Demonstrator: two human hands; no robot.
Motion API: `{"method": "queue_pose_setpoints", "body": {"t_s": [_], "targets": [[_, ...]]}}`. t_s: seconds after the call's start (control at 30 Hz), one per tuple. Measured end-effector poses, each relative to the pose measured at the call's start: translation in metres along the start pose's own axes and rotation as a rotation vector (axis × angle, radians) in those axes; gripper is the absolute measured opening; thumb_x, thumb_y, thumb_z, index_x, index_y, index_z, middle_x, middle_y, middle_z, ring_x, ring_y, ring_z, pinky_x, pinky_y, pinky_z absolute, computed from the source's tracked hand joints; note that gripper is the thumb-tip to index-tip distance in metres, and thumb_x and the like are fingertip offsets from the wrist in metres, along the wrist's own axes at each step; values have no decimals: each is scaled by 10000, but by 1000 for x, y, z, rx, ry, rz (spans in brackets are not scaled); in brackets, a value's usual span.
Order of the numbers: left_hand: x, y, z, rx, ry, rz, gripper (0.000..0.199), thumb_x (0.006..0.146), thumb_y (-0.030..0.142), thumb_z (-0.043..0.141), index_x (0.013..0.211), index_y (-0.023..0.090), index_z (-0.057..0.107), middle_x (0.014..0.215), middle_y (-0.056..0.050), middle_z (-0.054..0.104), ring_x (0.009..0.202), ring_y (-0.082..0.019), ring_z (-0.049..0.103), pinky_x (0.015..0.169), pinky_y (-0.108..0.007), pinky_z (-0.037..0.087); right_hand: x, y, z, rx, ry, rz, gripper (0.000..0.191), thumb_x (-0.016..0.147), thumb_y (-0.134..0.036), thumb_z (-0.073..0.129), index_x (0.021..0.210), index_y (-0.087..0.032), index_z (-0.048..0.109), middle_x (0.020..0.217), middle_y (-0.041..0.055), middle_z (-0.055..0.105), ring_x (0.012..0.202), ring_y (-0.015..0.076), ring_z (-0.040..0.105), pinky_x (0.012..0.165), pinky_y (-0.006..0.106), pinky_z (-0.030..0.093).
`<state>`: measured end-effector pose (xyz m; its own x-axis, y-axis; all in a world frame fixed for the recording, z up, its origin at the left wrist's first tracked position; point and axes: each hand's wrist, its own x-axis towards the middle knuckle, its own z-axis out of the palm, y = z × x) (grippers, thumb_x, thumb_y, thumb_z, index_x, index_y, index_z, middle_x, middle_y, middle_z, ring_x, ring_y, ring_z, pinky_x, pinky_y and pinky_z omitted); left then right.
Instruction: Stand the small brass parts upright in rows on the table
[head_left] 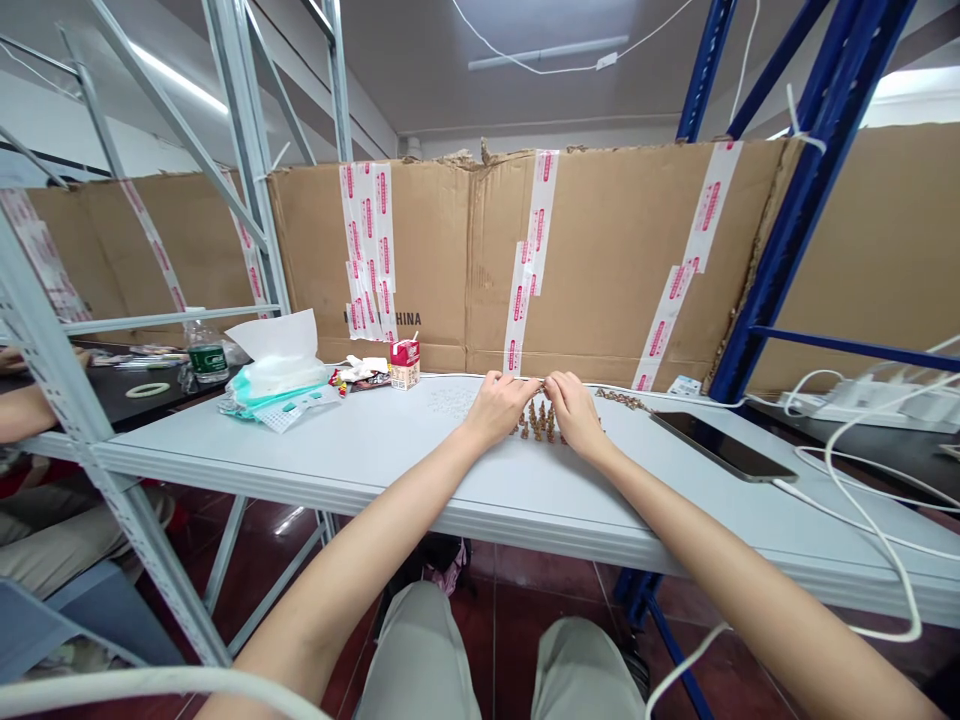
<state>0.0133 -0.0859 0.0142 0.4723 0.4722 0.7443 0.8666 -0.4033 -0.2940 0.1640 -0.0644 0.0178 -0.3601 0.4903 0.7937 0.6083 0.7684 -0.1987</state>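
Note:
Over the table's middle, my left hand (498, 408) and my right hand (574, 412) meet almost fingertip to fingertip. Both are closed in a pinch, with a tiny brass-coloured piece (541, 386) showing between them; its exact kind is too small to tell. Just below and between the hands, several small brass-coloured pieces (537, 424) stand upright in a group, partly hidden by my fingers. A loose heap of similar brown pieces (619, 398) lies to the right of my right hand. Small clear bits (451, 402) are spread to the left of my left hand.
A phone (721, 446) with a white cable lies at right. On the left are a pack of tissues (279, 372), crumpled wrappers (361, 372) and a red drink carton (405, 362). Cardboard (600, 260) walls the back; metal posts flank the table (360, 462). Another person's arm (25, 412) shows far left.

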Motion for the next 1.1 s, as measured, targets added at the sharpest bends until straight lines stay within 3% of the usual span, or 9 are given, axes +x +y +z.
{"method": "queue_pose_setpoints", "body": {"t_s": [0.17,0.37,0.57,0.83,1.0,1.1], "targets": [[1,2,-1,19,33,4,308,915,376,275,942,176,508,802,-45,623,805,-181,505,749,-326,278,0,1,1,-14,2,-6,333,920,-356,168,643,-226,301,651,32,442,662,189,381,629,306,296],[2,5,-4,-54,13,-61,427,935,355,183,770,179,535,700,-29,613,740,-164,519,725,-323,277,-1,-2,0,-4,-25,-20,320,918,-342,178,649,-224,304,655,35,446,666,186,378,636,306,307],[2,3,-6,-91,-17,-24,393,921,421,207,921,162,503,747,-35,612,729,-151,549,710,-299,290,-2,0,0,-8,-34,-21,327,914,-346,170,658,-224,333,671,45,463,678,190,389,640,311,314],[4,1,-5,-96,-26,-59,456,935,386,153,771,167,518,675,-29,605,673,-139,555,688,-287,288,-2,-2,1,-38,-43,-21,326,917,-336,169,654,-225,327,673,48,470,682,194,392,642,311,315],[3,2,-8,-126,-40,-53,367,922,420,211,999,163,461,719,-20,612,712,-143,567,712,-281,292,-1,4,1,-29,-50,-1,337,914,-344,185,690,-219,405,705,54,511,698,195,417,662,316,326],[3,2,-8,-89,-63,-11,320,932,372,208,1008,172,446,752,-25,622,738,-148,573,714,-284,286,-1,9,3,-26,-73,8,347,914,-357,181,692,-218,408,713,55,522,702,195,426,663,316,326]]}}
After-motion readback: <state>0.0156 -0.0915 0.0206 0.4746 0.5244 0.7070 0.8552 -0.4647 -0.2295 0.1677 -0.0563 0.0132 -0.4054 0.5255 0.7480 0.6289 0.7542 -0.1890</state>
